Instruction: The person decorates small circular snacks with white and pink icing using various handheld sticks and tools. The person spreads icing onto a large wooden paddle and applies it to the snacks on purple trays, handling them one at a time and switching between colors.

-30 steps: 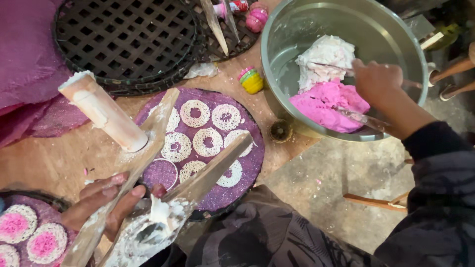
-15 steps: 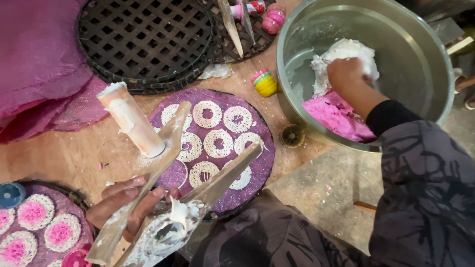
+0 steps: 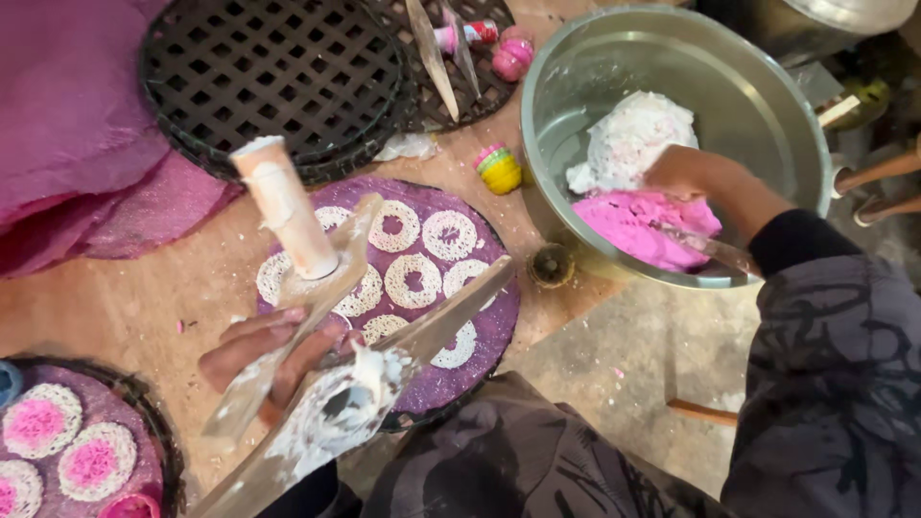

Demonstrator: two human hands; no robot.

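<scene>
My left hand (image 3: 264,355) grips a wooden dough press (image 3: 326,384), smeared with white dough, with a pale cylindrical plunger (image 3: 288,211) sticking up from it. It hovers over a round tray lined with purple cloth (image 3: 489,326) that carries several white noodle rings (image 3: 413,278). My right hand (image 3: 686,173) reaches into a big steel bowl (image 3: 767,105) and rests on the white dough (image 3: 638,134), just above a lump of pink dough (image 3: 633,225). Whether its fingers hold any dough is hidden.
Black lattice trays (image 3: 278,67) lie at the back, with purple cloth (image 3: 67,125) heaped at the left. Another tray (image 3: 144,451) at lower left holds rings with pink centres. A small yellow-pink cup (image 3: 500,171) and a dark round cap (image 3: 552,264) lie beside the bowl.
My right hand has moved from the pink dough up onto the white dough in the bowl. The press in my left hand has stayed over the ring tray.
</scene>
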